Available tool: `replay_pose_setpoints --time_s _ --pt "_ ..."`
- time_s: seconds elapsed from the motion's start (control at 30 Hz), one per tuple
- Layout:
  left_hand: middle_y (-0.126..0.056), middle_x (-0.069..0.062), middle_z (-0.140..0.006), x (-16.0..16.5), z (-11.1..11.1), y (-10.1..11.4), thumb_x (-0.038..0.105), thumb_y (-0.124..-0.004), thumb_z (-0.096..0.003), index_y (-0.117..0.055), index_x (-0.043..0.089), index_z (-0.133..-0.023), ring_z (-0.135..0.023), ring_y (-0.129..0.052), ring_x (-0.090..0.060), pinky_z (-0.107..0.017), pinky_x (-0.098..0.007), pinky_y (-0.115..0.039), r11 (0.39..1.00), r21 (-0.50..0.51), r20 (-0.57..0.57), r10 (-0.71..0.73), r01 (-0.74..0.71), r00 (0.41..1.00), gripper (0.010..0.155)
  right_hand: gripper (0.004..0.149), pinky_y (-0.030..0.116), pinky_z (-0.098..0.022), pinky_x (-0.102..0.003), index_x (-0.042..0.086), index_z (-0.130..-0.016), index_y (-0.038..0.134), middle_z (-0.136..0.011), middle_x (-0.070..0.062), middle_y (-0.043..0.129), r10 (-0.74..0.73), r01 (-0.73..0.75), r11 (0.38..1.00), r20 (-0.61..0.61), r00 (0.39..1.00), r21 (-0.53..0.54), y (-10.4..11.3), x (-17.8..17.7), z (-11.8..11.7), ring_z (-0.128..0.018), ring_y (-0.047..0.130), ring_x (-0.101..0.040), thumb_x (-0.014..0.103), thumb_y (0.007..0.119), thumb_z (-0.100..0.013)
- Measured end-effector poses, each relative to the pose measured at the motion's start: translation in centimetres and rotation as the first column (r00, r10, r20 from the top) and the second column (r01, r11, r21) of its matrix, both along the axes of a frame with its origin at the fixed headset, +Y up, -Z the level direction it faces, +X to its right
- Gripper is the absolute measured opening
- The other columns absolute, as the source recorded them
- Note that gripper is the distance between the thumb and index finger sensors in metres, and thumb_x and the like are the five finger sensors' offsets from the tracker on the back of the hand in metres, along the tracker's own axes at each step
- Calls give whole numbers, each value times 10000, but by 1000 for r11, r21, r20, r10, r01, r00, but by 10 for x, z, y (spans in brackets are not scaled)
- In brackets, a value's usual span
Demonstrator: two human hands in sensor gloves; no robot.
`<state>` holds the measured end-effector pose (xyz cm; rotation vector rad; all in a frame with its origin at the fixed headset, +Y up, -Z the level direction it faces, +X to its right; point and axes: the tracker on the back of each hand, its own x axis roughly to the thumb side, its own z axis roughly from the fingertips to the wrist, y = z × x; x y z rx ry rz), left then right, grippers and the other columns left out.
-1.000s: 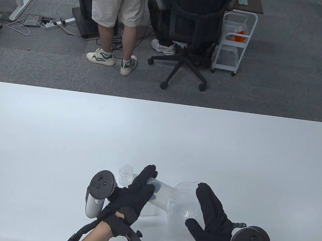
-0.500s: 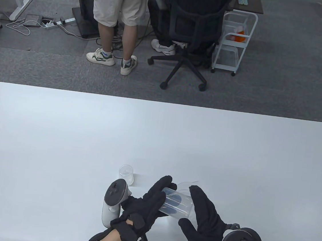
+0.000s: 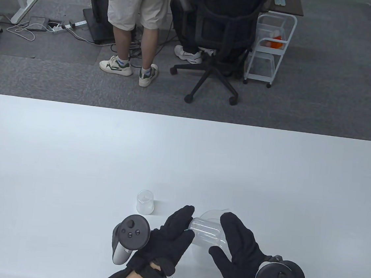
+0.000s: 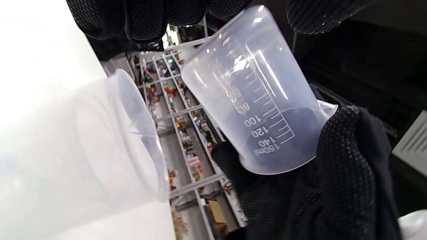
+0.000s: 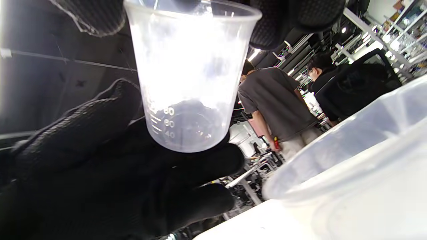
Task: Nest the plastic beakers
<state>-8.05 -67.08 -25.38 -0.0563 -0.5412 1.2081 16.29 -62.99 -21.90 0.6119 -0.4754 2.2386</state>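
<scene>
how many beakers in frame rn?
3. A small beaker stands alone on the table. A middle beaker is held on its side between the left hand and right hand. A large beaker stands behind it, mostly hidden.

The only writing I can read is the measuring scale on the clear plastic beaker (image 4: pixel 253 96) that is held between the two gloved hands. In the left wrist view the scale on its wall shows 80, 100, 120, 140 and then 150ml close to the rim, each number beside a printed line. One more number stands before the 80, but it is too bent by the plastic to read for sure. In the right wrist view the same beaker (image 5: pixel 186 80) shows 40, 60 and 80 near its bottom.
</scene>
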Motion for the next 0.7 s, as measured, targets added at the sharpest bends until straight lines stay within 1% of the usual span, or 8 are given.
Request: replay_pose_setpoints --time_s 0.13,0.37,0.5,0.7 --pt "-391 -196 -1110 -1 1 -5 520 -595 -498 -390 150 -1069 -983 -582 -514 -653 -619 -599 992 70 -44 -98 101 994 711 727 608 -627 -593 120 -1048 440 -1114 -226 536 142 -144 989 85 986 24 1 3 -5 -893 688 -465 511 727 -506" --pt "-385 -199 -1109 2 2 -15 515 -600 -496 -400 147 -1067 -986 -572 -517 -655 -628 -587 978 105 -64 -173 179 983 708 714 583 -644 -601 131 -1050 458 -1133 -209 525 320 -319 947 143 937 -27 -9 1 -14 -916 660 -466 497 740 -505" --pt "-377 -198 -1110 4 2 -18 516 -600 -495 -398 146 -1067 -988 -568 -517 -655 -628 -587 977 101 -56 -180 185 982 710 713 572 -653 -601 139 -1050 467 -1139 -201 521 382 -378 924 148 912 -58 -18 -3 -19 -924 651 -464 499 745 -501" --pt "-378 -198 -1110 1 2 -18 515 -601 -494 -401 147 -1066 -988 -568 -515 -656 -628 -587 978 103 -60 -177 183 982 709 715 564 -654 -603 141 -1049 475 -1138 -205 518 405 -397 914 141 903 -80 -28 -5 -23 -926 647 -463 509 744 -497"
